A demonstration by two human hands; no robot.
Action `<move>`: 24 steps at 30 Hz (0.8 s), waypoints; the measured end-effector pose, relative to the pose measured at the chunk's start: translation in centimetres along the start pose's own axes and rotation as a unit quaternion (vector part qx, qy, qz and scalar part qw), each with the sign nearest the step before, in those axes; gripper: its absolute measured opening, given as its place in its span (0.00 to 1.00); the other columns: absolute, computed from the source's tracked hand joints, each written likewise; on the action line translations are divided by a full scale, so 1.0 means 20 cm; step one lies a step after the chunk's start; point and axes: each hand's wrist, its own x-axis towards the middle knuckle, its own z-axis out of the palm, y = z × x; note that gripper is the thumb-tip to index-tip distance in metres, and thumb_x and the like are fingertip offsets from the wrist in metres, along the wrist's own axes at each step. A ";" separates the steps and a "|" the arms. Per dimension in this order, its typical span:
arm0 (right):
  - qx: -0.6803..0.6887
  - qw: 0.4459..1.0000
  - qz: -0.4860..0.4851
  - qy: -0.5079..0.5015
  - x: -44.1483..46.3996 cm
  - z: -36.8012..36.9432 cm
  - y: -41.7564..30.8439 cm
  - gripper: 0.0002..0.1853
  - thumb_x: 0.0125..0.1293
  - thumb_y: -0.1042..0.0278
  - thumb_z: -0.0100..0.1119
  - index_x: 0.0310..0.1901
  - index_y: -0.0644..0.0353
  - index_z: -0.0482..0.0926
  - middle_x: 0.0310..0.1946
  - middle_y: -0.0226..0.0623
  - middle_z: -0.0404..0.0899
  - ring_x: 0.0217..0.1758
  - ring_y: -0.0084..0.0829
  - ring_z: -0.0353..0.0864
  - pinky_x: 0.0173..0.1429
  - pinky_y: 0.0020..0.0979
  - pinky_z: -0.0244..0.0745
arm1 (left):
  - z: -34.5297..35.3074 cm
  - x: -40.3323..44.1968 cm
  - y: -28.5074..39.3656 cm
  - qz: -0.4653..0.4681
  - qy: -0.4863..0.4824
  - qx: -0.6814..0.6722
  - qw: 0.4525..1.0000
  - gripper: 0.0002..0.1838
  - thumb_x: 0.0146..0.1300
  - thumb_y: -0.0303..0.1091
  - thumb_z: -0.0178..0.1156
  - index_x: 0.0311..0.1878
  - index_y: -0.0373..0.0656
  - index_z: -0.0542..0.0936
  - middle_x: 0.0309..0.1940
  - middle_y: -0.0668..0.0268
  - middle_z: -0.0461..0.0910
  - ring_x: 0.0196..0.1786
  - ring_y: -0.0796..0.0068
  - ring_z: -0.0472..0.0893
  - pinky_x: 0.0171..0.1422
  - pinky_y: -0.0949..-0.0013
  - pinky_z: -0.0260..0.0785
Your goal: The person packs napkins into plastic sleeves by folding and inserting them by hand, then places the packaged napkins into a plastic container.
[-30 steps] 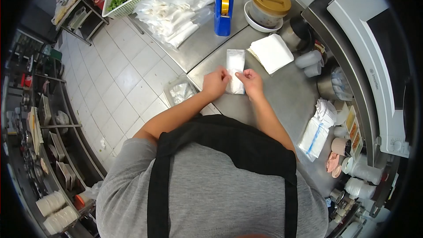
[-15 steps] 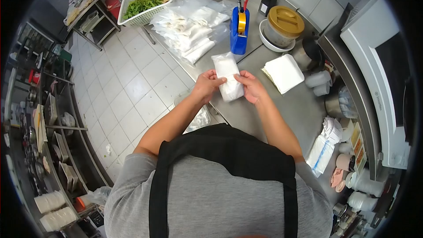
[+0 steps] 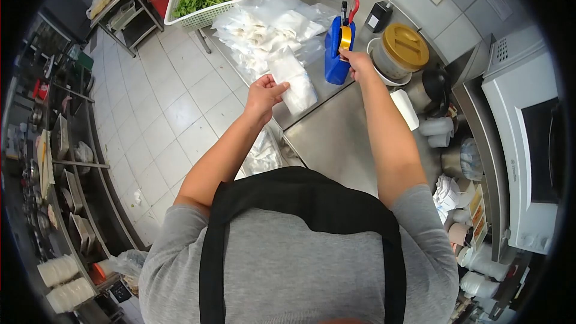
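My left hand [image 3: 264, 97] is closed on the side of a white wrapped packet [image 3: 294, 87], held above the front edge of the steel table. My right hand [image 3: 358, 63] reaches to the blue tape dispenser [image 3: 337, 60], its fingers pinched at the yellow tape roll [image 3: 345, 39]. A black marker and a red-handled tool stand in the dispenser's top. Behind the packet lies a pile of similar white packets [image 3: 264, 30] on clear plastic. My right forearm partly covers a stack of white sheets [image 3: 404, 110].
A white basket of green leaves [image 3: 204, 1] stands at the back left. Beyond my right hand is a tub with a gold lid [image 3: 405, 51], near pots and plastic cups [image 3: 437, 127]. A microwave [image 3: 528, 162] is at the right. Part of another person shows at the top.
My right hand has let go of the packet and moved forward to the tape roll. My left hand has carried the packet left and forward, now tilted. The view has shifted.
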 end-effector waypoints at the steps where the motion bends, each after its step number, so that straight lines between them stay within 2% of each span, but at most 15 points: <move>1: 0.028 0.999 0.015 -0.022 0.01 0.00 0.00 0.16 0.63 0.52 0.63 0.40 0.57 0.83 0.28 0.31 0.77 0.26 0.30 0.66 0.37 0.29 0.74 | 0.00 0.00 0.00 0.003 0.000 -0.014 1.000 0.10 0.57 0.26 0.67 0.40 0.43 0.77 0.32 0.71 0.82 0.35 0.81 0.80 0.40 0.74 0.73; 4: 0.182 0.983 -0.037 -0.002 -0.16 0.01 0.05 0.15 0.64 0.54 0.63 0.43 0.56 0.82 0.34 0.29 0.78 0.33 0.27 0.64 0.43 0.34 0.75 | 0.01 0.03 0.02 0.013 -0.003 -0.038 0.999 0.11 0.56 0.24 0.68 0.40 0.41 0.77 0.30 0.69 0.82 0.32 0.81 0.79 0.37 0.76 0.73; 5: 0.216 0.975 -0.043 -0.026 -0.14 0.01 0.13 0.12 0.66 0.59 0.61 0.45 0.57 0.80 0.40 0.28 0.78 0.44 0.27 0.66 0.48 0.38 0.75 | 0.01 0.04 0.02 0.012 -0.003 -0.036 0.999 0.11 0.56 0.24 0.68 0.40 0.41 0.77 0.31 0.69 0.82 0.32 0.81 0.80 0.37 0.76 0.73; 8: 0.282 0.955 -0.091 -0.027 -0.35 0.04 0.19 0.10 0.67 0.62 0.60 0.44 0.58 0.80 0.41 0.29 0.79 0.48 0.26 0.70 0.53 0.36 0.72 | 0.04 0.06 0.03 0.007 0.006 -0.030 0.999 0.11 0.56 0.24 0.68 0.40 0.40 0.77 0.31 0.68 0.82 0.32 0.80 0.80 0.38 0.75 0.74; 9: 0.296 0.949 -0.099 -0.035 -0.38 0.05 0.21 0.11 0.68 0.63 0.60 0.45 0.60 0.79 0.43 0.30 0.80 0.52 0.26 0.71 0.57 0.35 0.68 | 0.05 0.06 0.03 0.004 0.011 -0.028 1.000 0.11 0.56 0.23 0.68 0.40 0.40 0.77 0.31 0.68 0.82 0.32 0.80 0.80 0.38 0.75 0.74; 12: 0.344 0.931 -0.113 -0.031 -0.39 0.07 0.29 0.11 0.68 0.64 0.60 0.45 0.61 0.79 0.43 0.30 0.80 0.51 0.24 0.73 0.59 0.35 0.65 | 0.07 0.06 0.03 0.011 -0.021 -0.031 0.999 0.11 0.57 0.28 0.69 0.41 0.45 0.77 0.32 0.73 0.81 0.35 0.83 0.79 0.40 0.77 0.71; 15: 0.312 0.947 -0.079 -0.018 -0.38 0.10 0.33 0.11 0.66 0.65 0.62 0.45 0.62 0.79 0.42 0.33 0.81 0.51 0.24 0.74 0.61 0.35 0.62 | 0.08 0.06 0.05 0.008 -0.005 -0.029 1.000 0.09 0.56 0.22 0.67 0.39 0.39 0.77 0.31 0.67 0.82 0.32 0.79 0.81 0.38 0.75 0.75; 19: 0.323 0.945 -0.055 0.016 -0.34 0.13 0.41 0.11 0.65 0.65 0.64 0.45 0.62 0.80 0.42 0.35 0.82 0.50 0.24 0.75 0.61 0.31 0.61 | 0.06 0.05 0.05 0.009 -0.006 -0.026 1.000 0.09 0.57 0.23 0.67 0.38 0.40 0.78 0.31 0.67 0.82 0.32 0.79 0.81 0.38 0.75 0.75; 24: 0.347 0.925 -0.146 0.041 -0.19 0.17 0.55 0.10 0.64 0.67 0.65 0.41 0.63 0.81 0.38 0.32 0.83 0.45 0.21 0.76 0.56 0.23 0.64 | 0.05 0.07 0.06 0.000 -0.003 -0.027 1.000 0.08 0.58 0.26 0.67 0.38 0.41 0.78 0.32 0.68 0.81 0.34 0.79 0.80 0.38 0.74 0.74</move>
